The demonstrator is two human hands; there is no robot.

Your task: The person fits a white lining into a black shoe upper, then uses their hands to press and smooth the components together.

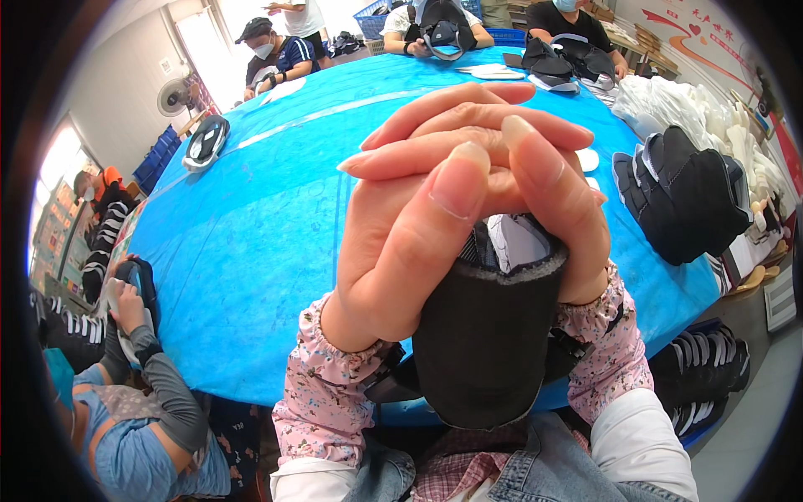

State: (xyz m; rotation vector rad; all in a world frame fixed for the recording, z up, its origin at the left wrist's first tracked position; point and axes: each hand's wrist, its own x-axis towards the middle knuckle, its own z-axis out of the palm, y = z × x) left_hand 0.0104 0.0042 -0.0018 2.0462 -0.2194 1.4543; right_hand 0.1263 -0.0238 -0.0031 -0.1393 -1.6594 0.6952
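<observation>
A black shoe upper (489,343) stands upright in front of me at the table's near edge, its back toward me and its grey-lined collar on top. White material shows inside the opening. My left hand (389,251) and my right hand (573,230) press against its two sides. Above the collar their fingers are interlaced and the two thumbs point up side by side. Dark straps stick out low on both sides of the upper, behind my wrists. The palms' contact with it is partly hidden.
Blue sheeting covers the big table (242,276). Stacked black uppers (682,197) stand on the right beside white bags (677,109). One shoe (206,142) lies far left. A co-worker (134,402) handles a shoe at near left; others sit across. A crate of shoes (698,368) is lower right.
</observation>
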